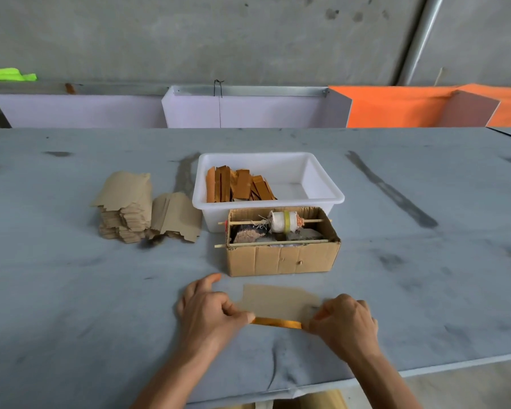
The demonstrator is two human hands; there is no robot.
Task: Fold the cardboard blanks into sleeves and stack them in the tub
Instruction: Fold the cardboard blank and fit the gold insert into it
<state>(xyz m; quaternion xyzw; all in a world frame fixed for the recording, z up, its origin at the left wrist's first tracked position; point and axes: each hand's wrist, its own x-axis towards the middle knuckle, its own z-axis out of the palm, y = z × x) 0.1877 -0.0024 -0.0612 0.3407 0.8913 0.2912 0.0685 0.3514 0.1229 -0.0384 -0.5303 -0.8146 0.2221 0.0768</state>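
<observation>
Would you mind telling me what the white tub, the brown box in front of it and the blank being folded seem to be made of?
The white tub looks like moulded plastic: smooth, slightly translucent, with a rolled rim. The brown box appears to be corrugated cardboard, matte, creased and dented. The blank seems thin card, dull brown on top; its folded edge shows a glossy orange-gold face, perhaps foil or laminate.

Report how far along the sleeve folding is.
Done: a batch of gold folded sleeves lies in the left part of the white tub. In hand: left hand and right hand pinch one blank at its near edge. Left: the stack of unfolded blanks.
</observation>
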